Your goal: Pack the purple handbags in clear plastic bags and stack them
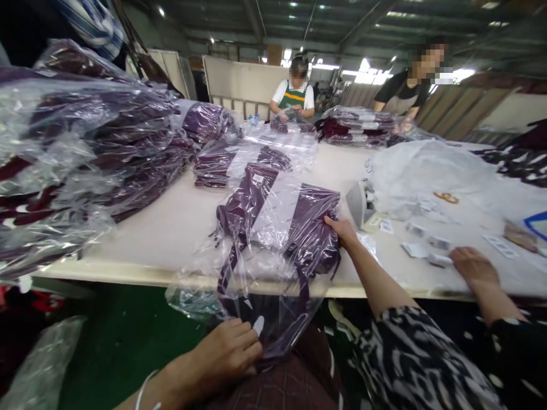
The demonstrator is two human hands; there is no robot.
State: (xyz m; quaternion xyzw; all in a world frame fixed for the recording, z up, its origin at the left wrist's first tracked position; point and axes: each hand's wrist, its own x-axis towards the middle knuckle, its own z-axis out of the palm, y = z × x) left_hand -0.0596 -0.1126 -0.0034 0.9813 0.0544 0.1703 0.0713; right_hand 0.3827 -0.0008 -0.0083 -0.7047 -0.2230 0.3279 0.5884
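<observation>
A dark purple garment in a clear plastic bag (273, 213) lies on the table, with a white strip of paper across its middle. Its lower end and strap-like loops hang over the table's front edge. My left hand (231, 350) has its fingers curled on the bag's lower end, close to my lap. My right hand (342, 229) grips the right side of the bagged garment, thumb on top and the other fingers hidden beneath. Just beyond the right hand stands a grey-white iron-like object (359, 202).
Bagged dark garments (128, 136) are heaped at the left, and a folded stack (213, 165) lies behind mine. A co-worker's hand (474, 267) rests at the right by small white labels (438, 242). White plastic sheeting (427, 171) covers the right. Two people work across the table (149, 245).
</observation>
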